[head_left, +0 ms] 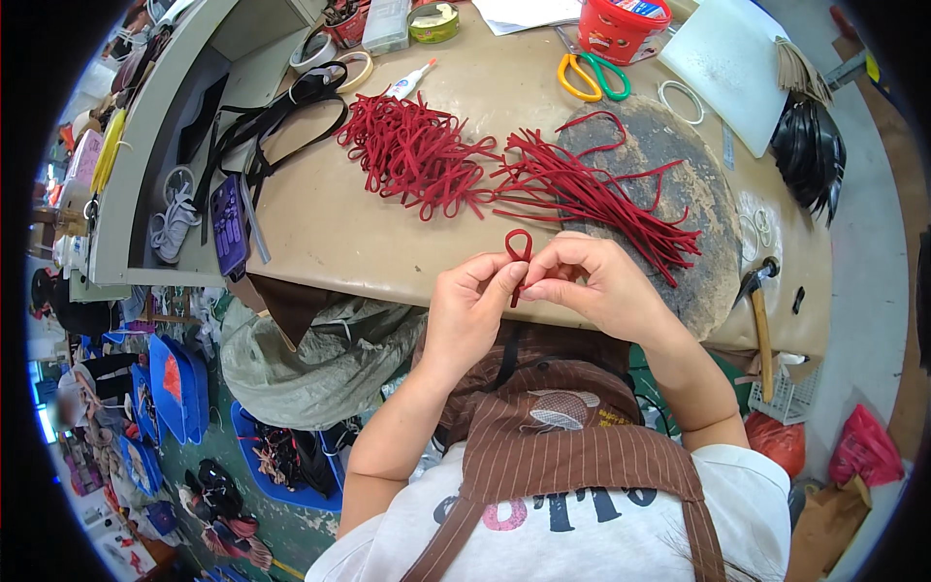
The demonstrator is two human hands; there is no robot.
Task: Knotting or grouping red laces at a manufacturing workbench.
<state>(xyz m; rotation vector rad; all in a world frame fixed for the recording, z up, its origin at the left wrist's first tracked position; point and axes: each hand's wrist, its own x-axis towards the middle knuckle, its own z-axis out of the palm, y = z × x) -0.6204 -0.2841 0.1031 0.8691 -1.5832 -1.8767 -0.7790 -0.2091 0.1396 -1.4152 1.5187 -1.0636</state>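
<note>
Between my two hands, just over the table's near edge, is a short dark red cord [519, 244] bent into a loop that stands up above my fingertips. My left hand [472, 303] pinches it from the left, thumb and forefinger together. From the right, my right hand [579, 275] has its fingertips closed at the base of the loop; the exact grip is partly hidden. Beyond my hands lies a pile of looped red cords [412, 155]. To its right a bundle of straight red cords [601, 199] rests partly on a round, worn dark slab [713, 209].
Green-and-yellow scissors [593, 78] lie near a red bucket [621, 31] at the back. A glue bottle [411, 80] touches the pile's far side. At right are a hammer [761, 325] and a white board [722, 73]. Black straps [281, 121] and a purple phone [229, 225] sit left.
</note>
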